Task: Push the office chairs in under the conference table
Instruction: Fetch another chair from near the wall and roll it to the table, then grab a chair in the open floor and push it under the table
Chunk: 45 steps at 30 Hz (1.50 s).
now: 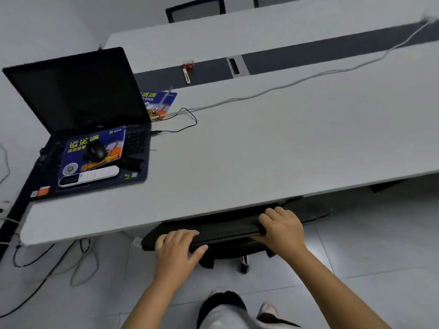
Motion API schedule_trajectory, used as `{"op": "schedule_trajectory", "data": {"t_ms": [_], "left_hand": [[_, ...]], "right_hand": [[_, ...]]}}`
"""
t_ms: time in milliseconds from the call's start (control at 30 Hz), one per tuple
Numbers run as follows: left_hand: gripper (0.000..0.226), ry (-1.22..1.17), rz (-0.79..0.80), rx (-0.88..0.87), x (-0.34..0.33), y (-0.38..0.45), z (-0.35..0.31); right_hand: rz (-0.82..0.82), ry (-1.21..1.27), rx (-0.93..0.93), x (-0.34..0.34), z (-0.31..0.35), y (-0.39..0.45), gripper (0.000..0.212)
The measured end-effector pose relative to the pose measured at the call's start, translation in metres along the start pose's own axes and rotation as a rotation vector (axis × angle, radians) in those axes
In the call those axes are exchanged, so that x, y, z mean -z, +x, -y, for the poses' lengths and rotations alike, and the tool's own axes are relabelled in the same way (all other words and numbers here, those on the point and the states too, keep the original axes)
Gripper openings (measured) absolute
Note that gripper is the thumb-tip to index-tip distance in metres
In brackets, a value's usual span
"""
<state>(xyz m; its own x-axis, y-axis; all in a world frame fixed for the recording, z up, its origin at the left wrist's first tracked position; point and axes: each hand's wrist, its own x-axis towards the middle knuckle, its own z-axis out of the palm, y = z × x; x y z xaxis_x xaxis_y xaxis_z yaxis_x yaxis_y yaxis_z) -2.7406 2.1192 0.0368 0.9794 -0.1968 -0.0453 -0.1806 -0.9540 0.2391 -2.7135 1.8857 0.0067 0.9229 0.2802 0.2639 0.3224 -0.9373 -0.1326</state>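
Head view looks down on a pale grey worktop (pixel 273 138) that fills the middle of the frame, its near edge running from lower left up toward the right. Just below that edge, in the lower centre, the black office chair (pixel 228 230) sits with its seat hidden under the worktop and only the top of its backrest showing. The long axis of the backrest top lies roughly parallel to the worktop edge, rising slightly toward the right, and the chair faces in toward the worktop.

The left hand (pixel 177 249) holds the left part of the backrest top, fingers curled over it and thumb spread along the near side. The right hand (pixel 281 227) holds the right part, fingers wrapped over the top with the thumb underneath. Each grip is closed on the backrest.

At left of the frame an open laptop (pixel 78 91) rests on the worktop, with a blue mouse pad (pixel 78 162), a black mouse (pixel 95 150) and a white remote (pixel 95 175) lying on its keyboard. A white cable (pixel 308 78) trails across the worktop toward the upper right. Two more chair backs (pixel 196 9) stand beyond the far edge at the top.
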Motion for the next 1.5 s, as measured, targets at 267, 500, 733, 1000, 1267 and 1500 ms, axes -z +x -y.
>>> {"op": "schedule_trajectory", "data": {"t_ms": [267, 500, 733, 1000, 1267, 1500], "left_hand": [[0.023, -0.603, 0.115, -0.249, -0.008, 0.035, -0.053], [0.027, -0.510, 0.400, -0.961, -0.033, 0.025, -0.112], [0.027, -0.484, 1.172, -0.929, -0.087, -0.094, -0.144], [0.027, -0.368, 1.506, -1.062, -0.106, -0.278, -0.165], [0.030, -0.473, 1.606, -1.272, -0.094, -0.441, -0.220], [0.035, -0.399, 1.532, -1.187, -0.143, -0.476, -0.279]], "right_hand": [[-0.233, 0.405, -0.604, 0.024, 0.027, -0.054, 0.047], [-0.340, 0.561, -1.442, 0.009, 0.111, -0.167, 0.041], [-0.786, 0.679, -2.108, 0.012, 0.253, -0.278, 0.036], [-1.558, 0.457, -2.587, 0.028, 0.412, -0.384, 0.031], [-1.675, 0.285, -2.418, 0.085, 0.432, -0.514, 0.028], [-1.732, 0.269, -2.503, 0.068, 0.403, -0.581, 0.033]]}}
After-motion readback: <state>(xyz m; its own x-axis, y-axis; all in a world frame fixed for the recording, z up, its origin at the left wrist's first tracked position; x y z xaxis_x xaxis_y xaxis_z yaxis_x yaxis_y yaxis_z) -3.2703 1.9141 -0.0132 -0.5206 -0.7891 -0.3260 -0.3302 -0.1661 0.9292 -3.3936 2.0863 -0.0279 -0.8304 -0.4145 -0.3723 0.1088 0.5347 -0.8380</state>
